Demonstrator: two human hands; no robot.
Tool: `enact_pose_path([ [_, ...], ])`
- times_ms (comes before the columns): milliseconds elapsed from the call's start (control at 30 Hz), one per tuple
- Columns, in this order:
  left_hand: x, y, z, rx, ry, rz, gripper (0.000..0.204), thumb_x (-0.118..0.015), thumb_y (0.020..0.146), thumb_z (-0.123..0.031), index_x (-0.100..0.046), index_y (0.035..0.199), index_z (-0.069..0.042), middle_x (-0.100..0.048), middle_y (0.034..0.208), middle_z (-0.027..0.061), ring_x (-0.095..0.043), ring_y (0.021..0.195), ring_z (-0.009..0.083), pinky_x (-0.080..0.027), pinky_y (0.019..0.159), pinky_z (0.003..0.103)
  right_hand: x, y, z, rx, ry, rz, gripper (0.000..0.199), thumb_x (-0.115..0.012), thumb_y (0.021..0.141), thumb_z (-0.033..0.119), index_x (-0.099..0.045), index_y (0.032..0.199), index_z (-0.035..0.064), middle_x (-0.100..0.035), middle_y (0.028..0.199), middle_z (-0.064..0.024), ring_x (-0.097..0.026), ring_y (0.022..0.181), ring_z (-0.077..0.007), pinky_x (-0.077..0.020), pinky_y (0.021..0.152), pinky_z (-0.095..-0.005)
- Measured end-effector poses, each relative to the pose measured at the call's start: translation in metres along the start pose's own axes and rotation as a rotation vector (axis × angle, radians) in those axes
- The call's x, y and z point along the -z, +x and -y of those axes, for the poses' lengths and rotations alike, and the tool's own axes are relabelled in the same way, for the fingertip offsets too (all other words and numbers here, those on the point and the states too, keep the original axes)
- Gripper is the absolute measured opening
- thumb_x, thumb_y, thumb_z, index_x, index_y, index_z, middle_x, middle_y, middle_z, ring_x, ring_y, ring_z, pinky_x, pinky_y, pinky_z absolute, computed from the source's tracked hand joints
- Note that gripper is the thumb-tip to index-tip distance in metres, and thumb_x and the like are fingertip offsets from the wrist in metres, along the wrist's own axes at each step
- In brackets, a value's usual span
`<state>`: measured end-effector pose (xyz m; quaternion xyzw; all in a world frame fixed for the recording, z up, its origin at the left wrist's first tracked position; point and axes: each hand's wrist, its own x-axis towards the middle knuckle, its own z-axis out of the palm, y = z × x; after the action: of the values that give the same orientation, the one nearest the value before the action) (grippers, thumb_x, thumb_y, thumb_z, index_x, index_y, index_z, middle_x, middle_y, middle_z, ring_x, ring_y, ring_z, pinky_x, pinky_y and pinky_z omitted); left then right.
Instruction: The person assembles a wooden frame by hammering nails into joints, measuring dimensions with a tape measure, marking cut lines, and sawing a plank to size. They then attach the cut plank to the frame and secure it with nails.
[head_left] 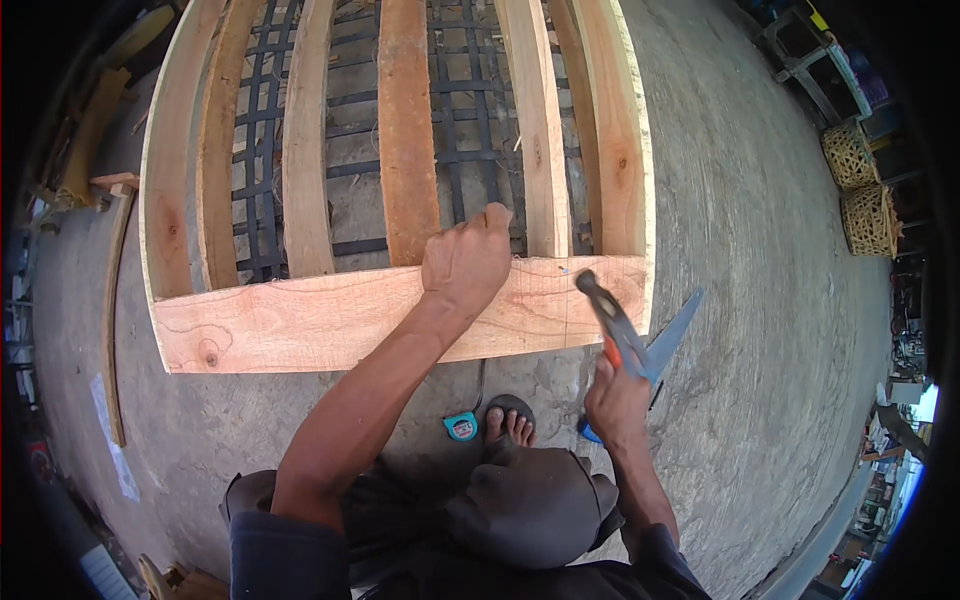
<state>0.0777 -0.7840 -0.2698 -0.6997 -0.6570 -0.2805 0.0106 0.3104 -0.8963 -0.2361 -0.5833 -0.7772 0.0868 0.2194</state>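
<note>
My right hand point(617, 408) is wrapped round the handle of a hammer point(612, 318), slightly blurred, with its metal head above the right part of a wide wooden board point(300, 325). A small nail point(563, 269) stands near the board's far edge, left of the hammer head. My left hand point(467, 258) is closed over the same far edge, left of the nail, its fingertips hidden. The board lies across the near ends of several long wooden slats point(408, 130), forming a frame.
Dark woven straps point(460, 110) show between the slats. On the concrete floor right of the frame lies a handsaw point(677, 330). A teal tape measure point(461, 427) sits beside my sandalled foot point(510, 420). Woven baskets point(868, 220) stand far right; a wooden strip point(116, 320) lies left.
</note>
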Motion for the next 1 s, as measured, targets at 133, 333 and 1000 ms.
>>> enact_pose_path([
  [133, 0.011, -0.013, -0.001, 0.041, 0.02, 0.046, 0.012, -0.054, 0.092, -0.014, -0.058, 0.087, -0.004, -0.07, 0.076, 0.0155, -0.07, 0.06, 0.0309, -0.055, 0.05, 0.042, 0.034, -0.001, 0.026, -0.315, 0.438, -0.096, 0.031, -0.046, 0.102, 0.029, -0.05, 0.092, -0.0003, -0.05, 0.061, -0.0138, -0.05, 0.05, -0.0305, -0.0406, 0.048, -0.0357],
  [333, 0.007, 0.0, -0.002, 0.045, -0.03, 0.032, 0.016, -0.053, 0.095, -0.016, -0.059, 0.088, -0.003, -0.069, 0.073, 0.017, -0.069, 0.06, 0.034, -0.055, 0.05, 0.044, -0.023, -0.001, -0.022, -0.226, -0.024, 0.138, 0.031, -0.045, 0.104, 0.034, -0.049, 0.098, 0.0047, -0.037, 0.051, 0.0027, -0.033, 0.038, -0.0151, -0.0292, 0.039, -0.0334],
  [1000, 0.025, 0.004, -0.003, 0.159, 0.006, 0.204, 0.021, -0.051, 0.098, -0.018, -0.059, 0.089, 0.0, -0.068, 0.071, 0.0218, -0.069, 0.065, 0.0389, -0.054, 0.057, 0.051, 0.006, -0.015, 0.0, -0.097, 0.777, -0.19, 0.035, -0.049, 0.095, 0.038, -0.045, 0.085, 0.0056, -0.042, 0.056, -0.0005, -0.04, 0.045, -0.0143, -0.0402, 0.043, -0.0331],
])
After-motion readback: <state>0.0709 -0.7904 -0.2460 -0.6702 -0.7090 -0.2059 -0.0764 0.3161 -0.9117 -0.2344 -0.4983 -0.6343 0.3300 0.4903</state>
